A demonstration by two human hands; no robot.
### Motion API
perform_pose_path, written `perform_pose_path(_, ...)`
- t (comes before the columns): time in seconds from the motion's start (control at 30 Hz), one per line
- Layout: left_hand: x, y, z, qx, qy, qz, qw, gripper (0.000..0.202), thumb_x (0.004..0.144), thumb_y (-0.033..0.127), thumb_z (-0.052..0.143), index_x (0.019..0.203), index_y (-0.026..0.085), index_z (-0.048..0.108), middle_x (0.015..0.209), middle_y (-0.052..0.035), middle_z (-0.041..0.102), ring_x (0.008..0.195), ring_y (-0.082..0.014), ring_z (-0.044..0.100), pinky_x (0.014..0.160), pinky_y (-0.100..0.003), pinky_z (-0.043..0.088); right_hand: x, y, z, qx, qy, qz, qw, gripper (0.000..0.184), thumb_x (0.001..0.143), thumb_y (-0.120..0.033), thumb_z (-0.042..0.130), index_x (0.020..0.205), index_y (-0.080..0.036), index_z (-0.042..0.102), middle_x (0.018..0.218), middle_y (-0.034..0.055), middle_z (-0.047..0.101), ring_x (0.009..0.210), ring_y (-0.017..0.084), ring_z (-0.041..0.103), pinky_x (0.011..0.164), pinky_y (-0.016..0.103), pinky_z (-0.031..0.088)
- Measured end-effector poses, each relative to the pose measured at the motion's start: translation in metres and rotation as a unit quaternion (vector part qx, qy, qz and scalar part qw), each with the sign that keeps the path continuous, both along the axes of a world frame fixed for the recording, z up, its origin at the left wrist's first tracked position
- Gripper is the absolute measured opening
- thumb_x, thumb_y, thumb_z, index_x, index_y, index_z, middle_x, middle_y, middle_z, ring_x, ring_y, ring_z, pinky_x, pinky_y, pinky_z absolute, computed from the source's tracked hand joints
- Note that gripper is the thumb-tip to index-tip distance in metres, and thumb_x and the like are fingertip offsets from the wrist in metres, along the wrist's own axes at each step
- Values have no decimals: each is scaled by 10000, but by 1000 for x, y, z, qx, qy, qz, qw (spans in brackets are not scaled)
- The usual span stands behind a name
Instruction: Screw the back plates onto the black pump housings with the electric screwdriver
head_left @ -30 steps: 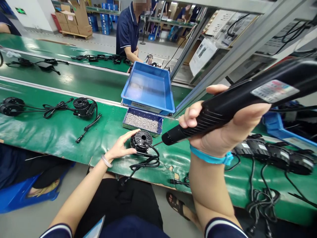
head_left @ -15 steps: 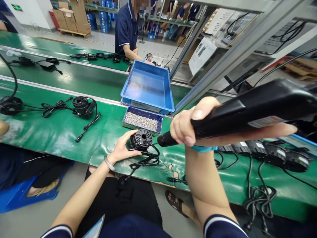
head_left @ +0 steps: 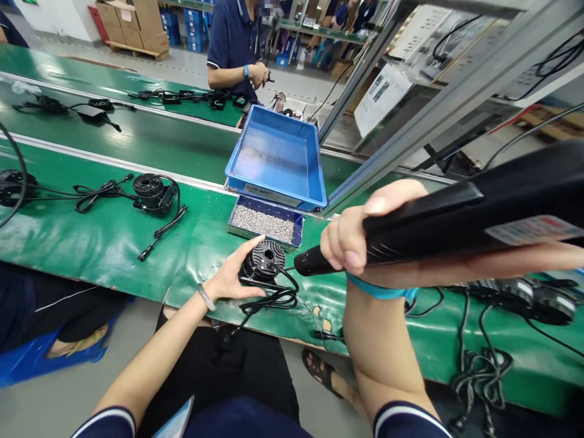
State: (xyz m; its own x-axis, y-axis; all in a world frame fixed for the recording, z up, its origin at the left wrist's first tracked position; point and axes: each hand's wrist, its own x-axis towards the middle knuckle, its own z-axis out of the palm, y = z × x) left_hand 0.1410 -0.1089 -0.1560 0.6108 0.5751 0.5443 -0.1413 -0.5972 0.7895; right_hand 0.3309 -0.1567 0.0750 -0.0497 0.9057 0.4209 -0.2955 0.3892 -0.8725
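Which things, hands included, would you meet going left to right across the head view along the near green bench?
Far-left black part → coiled cable → second black part → left hand → third black part → right hand around the black power tool.

Navy slvs, wht trim, L bangle, blue R wristband

Cardboard boxes stand on a pallet on grey floor.
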Motion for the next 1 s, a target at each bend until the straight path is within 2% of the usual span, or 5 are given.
perform_pose_path(0.13, 7, 6, 0, 19, -31, -23, 999, 888, 720, 444, 913, 1463, 279, 457, 1557, -207, 475, 1448, -394, 491, 1173, -604, 427, -17, 1, -2, 0, 14, -151, 988, 552, 676, -780, 785, 801, -243, 795, 472, 5, 618, 309, 160, 486, 288, 293, 353)
perform_pose_path(0.37, 7, 3, -10, -9, -35, 25, 999, 744, 706, 456, 901, 1324, 249, 543, 1418, -180, 600, 1369, -386, 577, 1114, -568, 479, -31, 2, -12, 2, -3, -218, 976, 615, 675, -872, 694, 766, -268, 763, 461, -27, 573, 339, 161, 479, 282, 299, 332)
perform_pose_path(0.6, 7, 2, -7, 6, -39, 22, 999, 711, 716, 429, 889, 1323, 234, 574, 1346, -163, 661, 1365, -389, 584, 1104, -558, 500, -37, -5, -10, -19, 19, -206, 978, 623, 655, -854, 732, 759, -239, 734, 480, -10, 608, 345, 153, 487, 307, 289, 341)
perform_pose_path(0.83, 7, 2, -18, -12, -65, 15, 998, 747, 696, 408, 900, 1339, 246, 555, 1312, -153, 675, 1386, -417, 560, 1116, -607, 480, -32, -8, -8, -29, 60, -204, 977, 573, 663, -815, 762, 702, -249, 682, 487, -19, 571, 336, 150, 461, 308, 290, 328)
perform_pose_path(1.0, 6, 3, -19, -15, -69, 6, 997, 751, 699, 386, 900, 1349, 255, 547, 1325, -150, 670, 1396, -419, 549, 1119, -607, 473, -29, -6, -8, -35, 50, -202, 978, 587, 624, -836, 769, 694, -255, 724, 466, -15, 582, 315, 151, 455, 300, 294, 333)
